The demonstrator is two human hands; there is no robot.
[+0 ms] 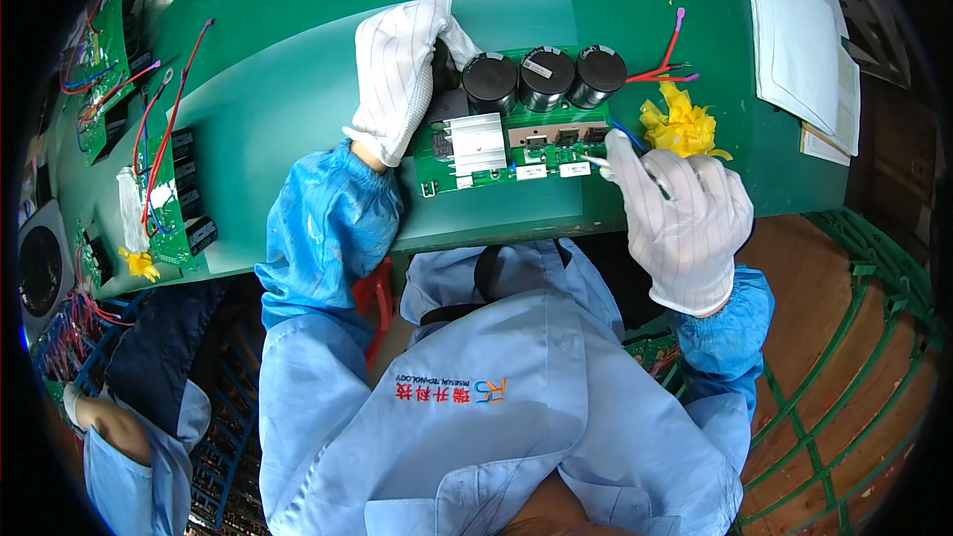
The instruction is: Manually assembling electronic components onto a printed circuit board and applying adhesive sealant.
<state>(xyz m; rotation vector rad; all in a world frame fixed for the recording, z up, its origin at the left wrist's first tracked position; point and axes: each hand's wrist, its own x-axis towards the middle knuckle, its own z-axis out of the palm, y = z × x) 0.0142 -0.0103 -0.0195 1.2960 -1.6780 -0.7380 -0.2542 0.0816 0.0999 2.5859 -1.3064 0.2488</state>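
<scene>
A green circuit board (494,177) lies on the green table mat in front of me. It carries several black cylinder capacitors (545,77), a silver finned heat sink (478,144) and small white and black parts; red wires (655,72) stick out from its far right. My left hand (399,79), in a white striped glove, is closed round the board's far left corner, its fingertips partly hidden behind a capacitor. My right hand (687,223), gloved alike, pinches a thin pale stick (596,159) whose tip is at the board's right front edge. Its other end is hidden in the fingers.
Crumpled yellow tape (682,127) sits just right of the board. White papers (802,50) lie at the far right. More wired circuit boards (171,203) line the left side. A co-worker's arm (119,432) shows at lower left; a green basket (809,427) stands at lower right.
</scene>
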